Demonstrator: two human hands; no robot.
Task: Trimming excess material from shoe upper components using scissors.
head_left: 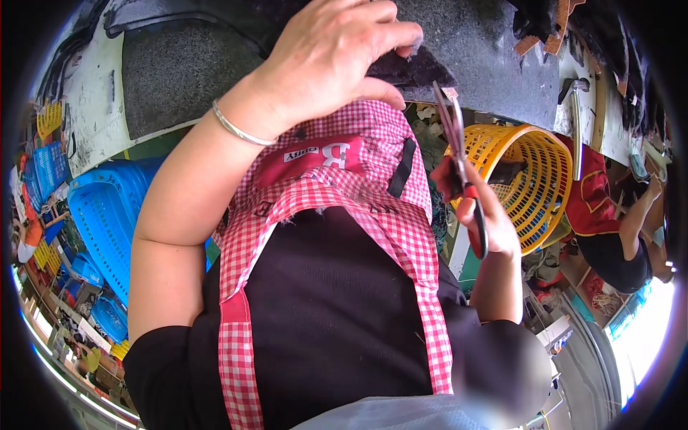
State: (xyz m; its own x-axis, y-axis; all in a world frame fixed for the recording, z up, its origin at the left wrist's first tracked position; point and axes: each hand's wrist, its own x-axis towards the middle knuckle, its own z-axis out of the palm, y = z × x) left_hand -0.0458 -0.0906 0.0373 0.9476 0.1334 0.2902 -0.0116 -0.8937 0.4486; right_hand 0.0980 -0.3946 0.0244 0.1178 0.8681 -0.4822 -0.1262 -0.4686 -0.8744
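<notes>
My left hand [333, 61], with a bangle on its wrist, reaches over the work table's near edge. Its thumb and fingers are closed on a piece of dark, fuzzy fabric [419, 69]. In my right hand [491, 215] is a pair of scissors [456, 136] with red and black handles. The slim metal blades point up toward the fabric's right corner, slightly parted. A small pale scrap [450, 93] shows at the blade tips; whether it is attached to the fabric I cannot tell.
A yellow basket [534, 136] lies tilted below the table at the right. Blue baskets [107, 190] stand at the left. The table carries a dark grey mat [480, 43] and more dark material [183, 14]. Another person [616, 244] works at the far right.
</notes>
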